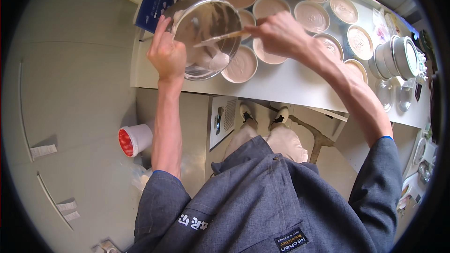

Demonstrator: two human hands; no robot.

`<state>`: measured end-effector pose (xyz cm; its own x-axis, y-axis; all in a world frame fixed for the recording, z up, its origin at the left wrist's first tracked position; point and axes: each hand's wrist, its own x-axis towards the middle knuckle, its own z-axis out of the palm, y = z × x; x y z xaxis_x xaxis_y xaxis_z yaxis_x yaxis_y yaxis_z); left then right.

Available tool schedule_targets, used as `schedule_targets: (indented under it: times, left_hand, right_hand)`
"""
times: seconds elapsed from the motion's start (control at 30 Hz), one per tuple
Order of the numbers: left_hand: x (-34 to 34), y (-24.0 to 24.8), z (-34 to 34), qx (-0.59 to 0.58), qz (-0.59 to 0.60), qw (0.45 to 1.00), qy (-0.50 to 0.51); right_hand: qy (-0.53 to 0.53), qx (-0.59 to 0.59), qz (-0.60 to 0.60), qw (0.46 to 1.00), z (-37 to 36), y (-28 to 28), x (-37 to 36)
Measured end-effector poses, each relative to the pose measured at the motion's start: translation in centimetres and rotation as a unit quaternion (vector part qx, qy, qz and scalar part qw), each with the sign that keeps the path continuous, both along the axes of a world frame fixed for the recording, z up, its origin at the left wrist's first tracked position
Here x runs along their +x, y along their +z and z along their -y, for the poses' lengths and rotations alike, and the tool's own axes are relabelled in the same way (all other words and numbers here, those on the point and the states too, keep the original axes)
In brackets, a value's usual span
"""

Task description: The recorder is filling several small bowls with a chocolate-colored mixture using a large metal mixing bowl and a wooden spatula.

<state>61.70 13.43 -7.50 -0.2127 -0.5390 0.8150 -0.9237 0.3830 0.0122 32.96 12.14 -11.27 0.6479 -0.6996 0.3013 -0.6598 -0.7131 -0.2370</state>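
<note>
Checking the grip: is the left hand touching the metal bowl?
Touching. The head view shows the left hand with its fingers wrapped over the rim of the tilted metal bowl.

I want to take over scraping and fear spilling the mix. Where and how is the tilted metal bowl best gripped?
Grip the metal bowl at its raised rim on the person's left side, where the left hand holds it now. The bowl is tipped with its mouth toward the filled round cup beneath, and the right hand works the spatula in from the right, so the left rim is probably the free side.
</note>
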Motion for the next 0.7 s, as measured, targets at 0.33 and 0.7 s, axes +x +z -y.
schedule_targets:
  times: [0.33, 0.7]
  left_hand:
    - [-0.1, -0.6, 1.0, 0.004, -0.013, 1.000, 0.004]
    - [-0.7, -2.3, 2.4, 0.000, -0.009, 1.000, 0.008]
  right_hand:
    - [0.062, -0.045, -0.115, 0.990, -0.7, -1.1, 0.7]
    - [0.063, -0.039, -0.046, 0.996, -2.1, 0.9, -4.3]
